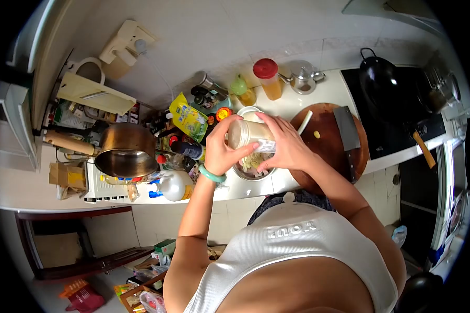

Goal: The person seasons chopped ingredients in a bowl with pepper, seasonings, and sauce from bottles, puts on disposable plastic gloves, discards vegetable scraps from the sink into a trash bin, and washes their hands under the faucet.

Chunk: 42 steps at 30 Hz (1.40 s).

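Note:
A clear jar point(251, 133) with a pale lid lies tilted between my two hands, above a metal bowl. My left hand point(223, 147), with a green bangle at its wrist, has its fingers round the lid end. On the other side, my right hand point(286, 140) grips the jar's body. Beneath them, the bowl point(252, 176) holds pale greenish and pinkish food, partly hidden by the hands and jar. A white container point(249, 113) stands just behind the jar.
At right lie a round wooden board point(318, 148) with a cleaver point(347, 130), and a black wok point(378, 81) on the cooktop. Leftward are a pot point(125, 150), a yellow pouch point(188, 118), a white jug point(176, 185) and bottles. A red-lidded pitcher point(268, 81) stands behind.

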Each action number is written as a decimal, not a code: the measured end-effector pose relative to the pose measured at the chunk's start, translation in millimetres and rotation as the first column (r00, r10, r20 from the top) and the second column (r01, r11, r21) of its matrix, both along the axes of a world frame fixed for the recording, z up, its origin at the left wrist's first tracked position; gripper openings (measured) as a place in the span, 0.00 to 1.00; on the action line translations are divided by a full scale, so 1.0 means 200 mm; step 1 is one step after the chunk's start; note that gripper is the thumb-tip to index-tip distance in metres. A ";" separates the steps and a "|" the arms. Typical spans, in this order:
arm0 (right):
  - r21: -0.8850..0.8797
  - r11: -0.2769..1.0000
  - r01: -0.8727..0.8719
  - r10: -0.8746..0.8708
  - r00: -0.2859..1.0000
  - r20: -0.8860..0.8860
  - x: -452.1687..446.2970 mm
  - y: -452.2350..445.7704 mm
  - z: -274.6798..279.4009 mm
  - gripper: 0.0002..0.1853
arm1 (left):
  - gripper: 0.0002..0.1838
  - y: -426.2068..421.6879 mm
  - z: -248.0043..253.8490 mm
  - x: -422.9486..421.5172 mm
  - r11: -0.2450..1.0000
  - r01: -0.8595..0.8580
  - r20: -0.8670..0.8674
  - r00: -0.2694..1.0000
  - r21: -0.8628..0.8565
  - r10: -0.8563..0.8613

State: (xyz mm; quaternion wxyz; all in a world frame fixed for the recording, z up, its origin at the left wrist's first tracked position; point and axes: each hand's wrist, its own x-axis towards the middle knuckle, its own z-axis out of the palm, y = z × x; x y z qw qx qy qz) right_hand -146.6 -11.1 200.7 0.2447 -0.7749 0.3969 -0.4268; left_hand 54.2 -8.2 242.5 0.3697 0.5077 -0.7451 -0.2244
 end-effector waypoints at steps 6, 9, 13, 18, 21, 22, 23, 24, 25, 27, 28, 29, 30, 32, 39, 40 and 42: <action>0.288 0.954 -0.079 0.097 0.994 -0.048 -0.06 0.09 -0.10 0.44 | 0.38 0.02 -0.04 -0.07 0.974 0.228 0.210 0.953 -0.019 -0.219; 0.288 0.957 -0.024 0.036 0.999 -0.038 -0.09 0.13 -0.12 0.43 | 0.35 0.01 -0.10 -0.10 0.954 0.293 0.272 0.925 -0.062 -0.266; 0.284 0.957 0.056 -0.045 0.998 -0.046 -0.12 0.17 -0.08 0.42 | 0.25 0.02 -0.10 -0.16 0.958 0.274 0.314 0.920 -0.087 -0.235; 0.226 0.966 0.125 -0.095 0.986 -0.139 -0.16 0.20 -0.06 0.41 | 0.17 0.02 -0.09 -0.22 0.966 0.250 0.295 0.930 -0.074 -0.218; 0.157 0.973 0.169 -0.136 0.970 -0.201 -0.17 0.20 -0.09 0.40 | 0.16 0.04 -0.07 -0.26 0.987 0.148 0.274 0.948 0.058 -0.159; 0.157 0.972 0.175 -0.143 0.970 -0.198 -0.18 0.19 -0.08 0.40 | 0.16 0.04 -0.07 -0.28 0.986 0.057 0.280 0.955 0.156 -0.099; 0.031 0.978 0.208 -0.190 0.938 -0.291 -0.19 0.19 -0.07 0.38 | 0.16 0.04 -0.08 -0.30 0.986 0.062 0.281 0.954 0.156 -0.104; -0.096 0.970 0.224 -0.243 0.894 -0.376 -0.21 0.19 -0.06 0.36 | 0.16 0.03 -0.11 -0.31 0.985 0.009 0.244 0.968 0.171 -0.051; -0.096 0.969 0.228 -0.248 0.894 -0.374 -0.21 0.18 -0.09 0.36 | 0.17 0.01 -0.14 -0.31 0.982 -0.042 0.208 0.978 0.186 0.003; -0.427 0.860 0.281 -0.448 0.816 -0.365 -0.20 0.16 -0.18 0.32 | 0.25 -0.07 -0.23 -0.29 0.979 -0.047 0.200 0.980 0.198 0.007; -0.429 0.858 0.281 -0.450 0.815 -0.365 -0.20 0.16 -0.18 0.32 | 0.30 -0.12 -0.29 -0.26 0.950 -0.042 0.169 0.986 0.308 -0.012; -0.503 0.815 0.286 -0.494 0.797 -0.348 -0.20 0.15 -0.18 0.31 | 0.34 -0.15 -0.34 -0.23 0.909 -0.034 0.137 0.990 0.416 -0.026; -0.573 0.767 0.290 -0.537 0.779 -0.325 -0.20 0.15 -0.17 0.30 | 0.34 -0.15 -0.29 -0.25 0.909 -0.035 0.139 0.990 0.415 -0.026; -0.588 0.756 0.288 -0.547 0.772 -0.325 -0.20 0.13 -0.17 0.31 | 0.45 -0.13 -0.14 -0.28 0.682 -0.064 0.107 0.994 0.729 -0.021; -0.088 0.952 0.293 -0.306 0.921 -0.242 -0.26 0.14 -0.09 0.40 | 0.43 -0.10 -0.01 -0.20 0.801 0.121 0.075 0.976 0.587 -0.203; -0.089 0.950 0.300 -0.313 0.919 -0.241 -0.26 0.15 -0.09 0.40 | 0.43 -0.09 0.00 -0.23 0.801 0.127 0.076 0.975 0.585 -0.210; 0.035 0.962 0.272 -0.267 0.958 -0.105 -0.24 0.15 -0.12 0.40 | 0.37 -0.06 0.03 -0.29 0.943 0.295 0.192 0.945 -0.151 -0.265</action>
